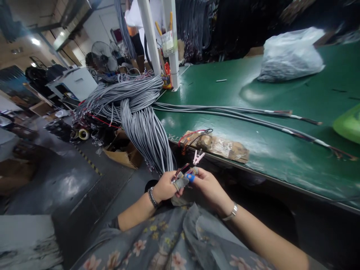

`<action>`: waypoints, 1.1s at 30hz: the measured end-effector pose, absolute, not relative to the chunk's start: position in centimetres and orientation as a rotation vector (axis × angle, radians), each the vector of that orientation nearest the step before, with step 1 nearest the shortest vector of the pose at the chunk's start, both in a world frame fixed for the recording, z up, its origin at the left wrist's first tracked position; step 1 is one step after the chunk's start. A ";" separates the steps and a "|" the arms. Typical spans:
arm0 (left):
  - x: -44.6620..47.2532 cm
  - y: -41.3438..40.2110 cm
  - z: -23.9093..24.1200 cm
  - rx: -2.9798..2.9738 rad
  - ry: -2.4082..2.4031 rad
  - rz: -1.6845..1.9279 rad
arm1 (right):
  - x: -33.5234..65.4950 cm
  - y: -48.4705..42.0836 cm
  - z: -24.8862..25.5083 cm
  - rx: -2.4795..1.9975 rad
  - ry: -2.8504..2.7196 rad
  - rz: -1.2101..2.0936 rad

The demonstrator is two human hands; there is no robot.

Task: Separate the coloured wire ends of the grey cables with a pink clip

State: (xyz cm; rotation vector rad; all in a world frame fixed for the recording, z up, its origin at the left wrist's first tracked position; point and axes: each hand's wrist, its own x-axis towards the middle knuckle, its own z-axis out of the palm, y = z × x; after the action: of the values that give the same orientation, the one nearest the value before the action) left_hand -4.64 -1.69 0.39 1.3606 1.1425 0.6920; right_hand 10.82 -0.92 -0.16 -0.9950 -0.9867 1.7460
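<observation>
My left hand (169, 184), with a covered thumb, is closed around the stripped end of a cable, whose thin dark wires (182, 168) stick out above the fingers. Close against it, my right hand (203, 182) pinches at the same wire ends; blue and grey covers wrap its fingertips. Just beyond the fingers, a pale pink clip (198, 157) stands at the bench edge. A thick bundle of grey cables (149, 131) hangs over the edge to the left of my hands. Exactly which wires lie between the fingertips is hidden.
Several grey cables (225, 109) with bared ends lie along the green bench (208, 88). A taped wooden board (222, 147) sits at its front edge. Farther back are a white plastic bag (291, 56) and a white post (174, 71). An open cardboard box (123, 152) stands below, left.
</observation>
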 end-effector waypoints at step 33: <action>-2.9 -2.2 0.1 1.152 1.262 0.931 | 11.2 -0.6 -1.3 -0.987 -0.948 1.750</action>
State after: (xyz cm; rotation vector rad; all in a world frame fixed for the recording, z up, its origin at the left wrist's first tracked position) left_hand -2.90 -2.24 0.12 1.1517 1.2619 0.9310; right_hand 11.21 -0.60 -1.32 -0.9872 -0.9484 1.7505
